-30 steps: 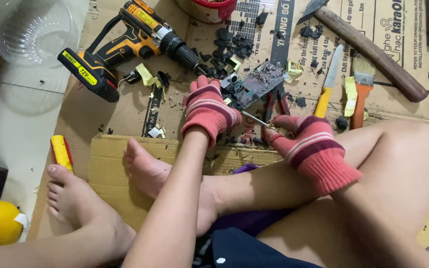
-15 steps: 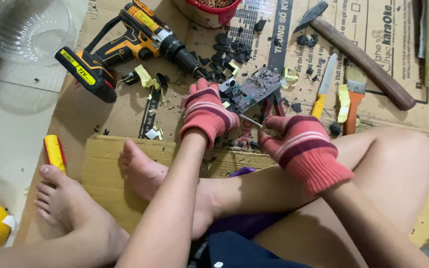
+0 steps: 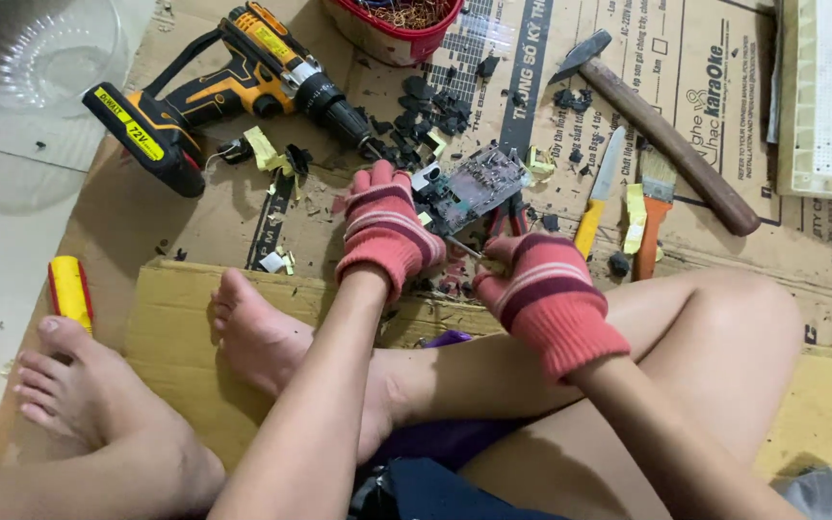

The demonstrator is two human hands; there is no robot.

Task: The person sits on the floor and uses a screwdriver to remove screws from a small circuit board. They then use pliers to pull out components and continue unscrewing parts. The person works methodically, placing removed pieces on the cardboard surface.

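Note:
Both my hands wear red striped knit gloves. My left hand [image 3: 387, 229] grips the near edge of a grey circuit board [image 3: 479, 183] that lies tilted on the cardboard. My right hand [image 3: 541, 289] is closed around a thin metal tool [image 3: 464, 250] whose tip points at the board's lower edge, just beside my left hand. Red-handled pliers [image 3: 507, 220] lie under the board between my hands. Small black broken parts [image 3: 426, 116] are scattered beyond the board.
A yellow and black cordless drill [image 3: 214, 91] lies at the upper left. A hammer [image 3: 662, 135], a yellow-handled knife [image 3: 597, 197] and an orange brush [image 3: 652, 212] lie to the right. A red bowl [image 3: 402, 34], a clear plastic container [image 3: 31, 48], a yellow screwdriver handle [image 3: 71, 289] and my bare feet [image 3: 262, 337] surround the spot.
The view has shifted slightly; my hands stay on the board, with the right hand drawn a little closer to the left hand and the tool tip at the board's edge.

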